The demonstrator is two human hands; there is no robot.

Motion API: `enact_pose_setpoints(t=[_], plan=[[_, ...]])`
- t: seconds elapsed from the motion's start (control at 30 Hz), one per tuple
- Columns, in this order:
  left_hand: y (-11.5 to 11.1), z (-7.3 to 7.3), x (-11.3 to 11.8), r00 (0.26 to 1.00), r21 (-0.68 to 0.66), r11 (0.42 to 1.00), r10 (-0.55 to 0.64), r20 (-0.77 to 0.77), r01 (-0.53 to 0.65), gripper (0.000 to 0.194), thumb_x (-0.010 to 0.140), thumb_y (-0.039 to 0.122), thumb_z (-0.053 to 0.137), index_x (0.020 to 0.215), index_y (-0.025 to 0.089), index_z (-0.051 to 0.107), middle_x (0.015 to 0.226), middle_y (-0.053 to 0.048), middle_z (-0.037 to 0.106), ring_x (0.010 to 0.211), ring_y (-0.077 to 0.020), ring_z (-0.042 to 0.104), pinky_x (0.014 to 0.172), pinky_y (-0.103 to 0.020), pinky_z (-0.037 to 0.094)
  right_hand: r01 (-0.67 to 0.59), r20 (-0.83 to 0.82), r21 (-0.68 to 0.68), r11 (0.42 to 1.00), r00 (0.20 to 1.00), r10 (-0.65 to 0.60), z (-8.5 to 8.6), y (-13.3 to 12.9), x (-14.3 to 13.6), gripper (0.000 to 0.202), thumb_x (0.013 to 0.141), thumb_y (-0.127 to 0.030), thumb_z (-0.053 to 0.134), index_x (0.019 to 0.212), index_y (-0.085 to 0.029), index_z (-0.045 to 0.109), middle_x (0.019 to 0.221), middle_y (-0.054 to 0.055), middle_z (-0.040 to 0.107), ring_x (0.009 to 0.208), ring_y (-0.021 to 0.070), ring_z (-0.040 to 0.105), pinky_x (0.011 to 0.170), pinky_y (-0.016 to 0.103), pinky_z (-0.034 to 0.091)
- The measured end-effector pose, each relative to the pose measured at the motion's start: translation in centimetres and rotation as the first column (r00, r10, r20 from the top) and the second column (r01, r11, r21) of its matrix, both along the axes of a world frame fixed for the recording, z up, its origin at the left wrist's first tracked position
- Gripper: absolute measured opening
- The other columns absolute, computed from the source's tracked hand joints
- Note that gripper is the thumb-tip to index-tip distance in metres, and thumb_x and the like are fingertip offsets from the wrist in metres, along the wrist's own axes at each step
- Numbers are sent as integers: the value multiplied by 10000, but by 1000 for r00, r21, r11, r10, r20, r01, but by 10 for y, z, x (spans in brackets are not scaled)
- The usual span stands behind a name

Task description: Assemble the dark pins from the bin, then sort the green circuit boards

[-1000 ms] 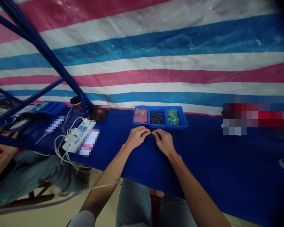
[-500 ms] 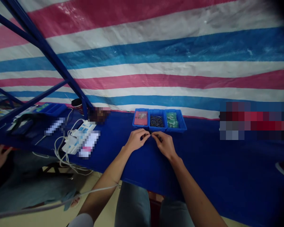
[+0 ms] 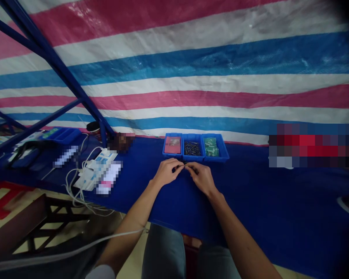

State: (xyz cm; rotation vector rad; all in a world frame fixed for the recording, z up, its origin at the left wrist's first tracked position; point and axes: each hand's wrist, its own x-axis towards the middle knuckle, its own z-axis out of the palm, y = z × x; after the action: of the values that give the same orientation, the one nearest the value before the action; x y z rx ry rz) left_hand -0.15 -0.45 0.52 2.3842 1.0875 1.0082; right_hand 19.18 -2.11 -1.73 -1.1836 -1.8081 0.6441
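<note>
Bins (image 3: 193, 159) of blue plastic stand in a row at the centre of the frame, holding, from left to right, a flat red piece (image 3: 172, 148), dark slender parts (image 3: 192, 148) and green-and-white items (image 3: 211, 148). Just below them in the frame, the left hand (image 3: 166, 171) and right hand (image 3: 203, 178) meet, each grip pinched closed on a thin piece (image 3: 185, 166) too small to identify. A white power strip (image 3: 100, 164) lies on the bench (image 3: 250, 193) at left.
</note>
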Motion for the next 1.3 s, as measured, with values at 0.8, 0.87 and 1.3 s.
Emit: enact_pose_setpoints(t=[0.8, 0.87, 1.3], plan=[[-1, -2, 4, 992, 15, 1000, 24, 127, -26, 201, 945, 271, 580, 940, 173, 755, 838, -70, 716, 726, -154, 655, 730, -290, 535, 34, 61, -19, 999, 998, -32, 17, -7, 1, 238, 998, -426, 445, 954, -222, 558, 580, -54, 494, 489, 131, 470, 530, 242, 344], [-1, -2, 4, 991, 2, 999, 32, 133, -32, 207, 950, 275, 573, 948, 175, 754, 849, -70, 715, 740, -155, 655, 735, -285, 530, 16, 91, 8, 1000, 996, -16, 16, -6, -1, 201, 990, -387, 453, 1023, -221, 560, 607, -49, 509, 516, 138, 495, 548, 244, 358], [-1, -1, 6, 988, 0, 1000, 15, 154, -15, 210, 954, 272, 567, 959, 183, 757, 883, -72, 726, 786, -167, 666, 761, -301, 537, -18, 163, 45, 999, 987, 11, 10, -3, -1, 186, 1029, -317, 389, 982, -243, 553, 883, 24, 676, 756, 197, 644, 679, 280, 416]])
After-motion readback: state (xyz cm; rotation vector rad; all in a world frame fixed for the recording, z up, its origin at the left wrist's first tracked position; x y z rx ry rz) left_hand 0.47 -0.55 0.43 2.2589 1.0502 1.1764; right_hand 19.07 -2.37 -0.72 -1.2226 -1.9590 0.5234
